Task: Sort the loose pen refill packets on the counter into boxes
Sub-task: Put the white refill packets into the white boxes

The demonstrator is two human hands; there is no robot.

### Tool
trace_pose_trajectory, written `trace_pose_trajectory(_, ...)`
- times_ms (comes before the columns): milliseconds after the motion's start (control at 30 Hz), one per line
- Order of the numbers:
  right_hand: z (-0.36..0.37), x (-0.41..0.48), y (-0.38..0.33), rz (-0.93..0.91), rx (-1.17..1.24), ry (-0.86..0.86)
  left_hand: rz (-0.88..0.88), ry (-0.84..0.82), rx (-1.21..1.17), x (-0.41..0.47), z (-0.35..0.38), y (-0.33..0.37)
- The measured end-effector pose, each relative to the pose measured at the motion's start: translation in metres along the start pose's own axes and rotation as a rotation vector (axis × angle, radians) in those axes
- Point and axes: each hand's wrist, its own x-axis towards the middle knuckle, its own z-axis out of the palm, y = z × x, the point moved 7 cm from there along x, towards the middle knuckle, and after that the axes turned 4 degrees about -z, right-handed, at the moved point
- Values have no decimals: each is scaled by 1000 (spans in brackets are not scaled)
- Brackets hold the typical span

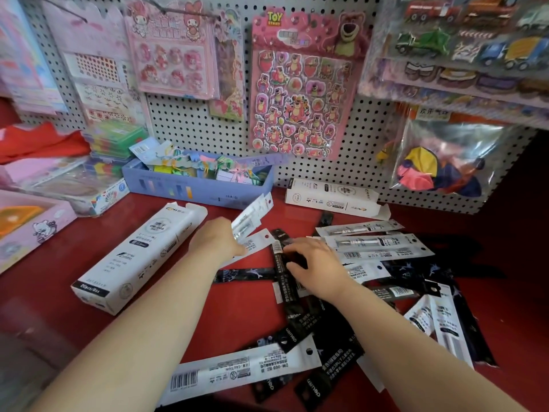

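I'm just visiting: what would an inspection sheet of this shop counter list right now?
Surface: red counter, partly covered.
Job's things: black and white refill packets lie scattered and overlapping; open white box at left, second white box at the back.
Clutter: blue tray of small items; pink box.
Grippers: left hand holds white packets; right hand rests on a black packet.
Cables: nothing seen.
Surroundings: pegboard with sticker sheets and a bag of balloons.
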Motion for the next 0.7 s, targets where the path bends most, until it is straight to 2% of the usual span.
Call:
trace_pose_trajectory(233, 1, -1, 2, -49, 4, 0, -6, -90, 102, 2, 1, -1)
trace_pose_trajectory(400, -19, -9, -2, -110, 54, 194, 8, -150, 62, 2, 5, 0)
trace_pose_trajectory(500, -36, -18, 11, -54, -26, 230, 12, -123, 5, 4, 4, -2)
trace_pose_trajectory(600, -51, -30, 38, 60, -117, 169, 29, -39, -223, 4, -9, -1)
trace_pose_trajectory(700, -67, -42, 70, 195, -159, 84, 127, -31, -372, 1, -18, 14)
